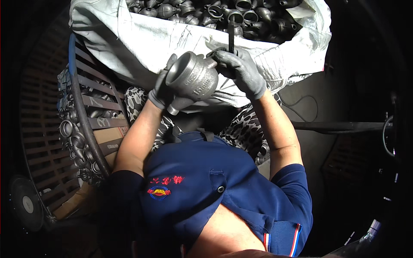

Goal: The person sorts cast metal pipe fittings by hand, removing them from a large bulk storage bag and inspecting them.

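Note:
My left hand (160,88), in a grey glove, is closed round the side of a grey cast-metal water meter body (195,81). The body is tilted, its wide threaded mouth facing up and left. One pipe stub points down toward me and another points toward my right hand. My right hand (244,71), gloved too, grips a dark, narrow flat bar (231,38) that looks like a file and stands up above the fist. The fist is close against the right stub; whether the bar touches the casting is hidden behind the fingers.
Beyond my hands, a big white woven sack (142,38) stands open, full of similar dark castings (187,9). At the left is a slatted metal basket (75,77) with more castings and cardboard. A dark horizontal bar (340,126) and a thin cable (316,107) are on the right.

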